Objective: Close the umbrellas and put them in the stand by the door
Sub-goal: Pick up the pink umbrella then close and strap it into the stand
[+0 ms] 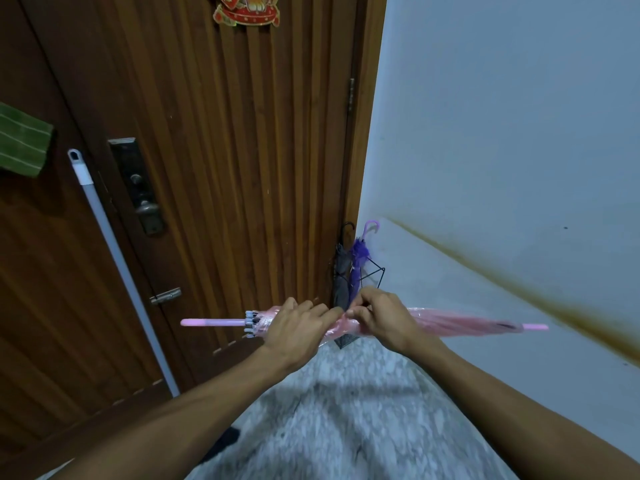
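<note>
Head view looks down at a brown wooden door (221, 161) and a pale wall (502, 133) that meet in a corner. A long grey pole with a white top (114, 251) leans on the door at the left, near the lock plate and handle (142, 192). A green cloth (22, 143) hangs at the left edge, partly cut off. A red sticker (246, 10) at the top of the door is cut off too.

In the corner stands a thin black wire stand (375, 275). Two closed umbrellas stand in it: a grey umbrella (341, 271) with a black hook handle and a purple umbrella (358, 261) with a purple hook handle. The hands hide the lower part of the stand.

In front of it a folded pink umbrella (450, 322) is held flat across, with its pink ends sticking out left and right. The left hand (294, 327) is curled round its middle. The right hand (381, 317) pinches something small at the pink folds; it is too small to make out. The floor (346, 410) is speckled grey and blurry.
</note>
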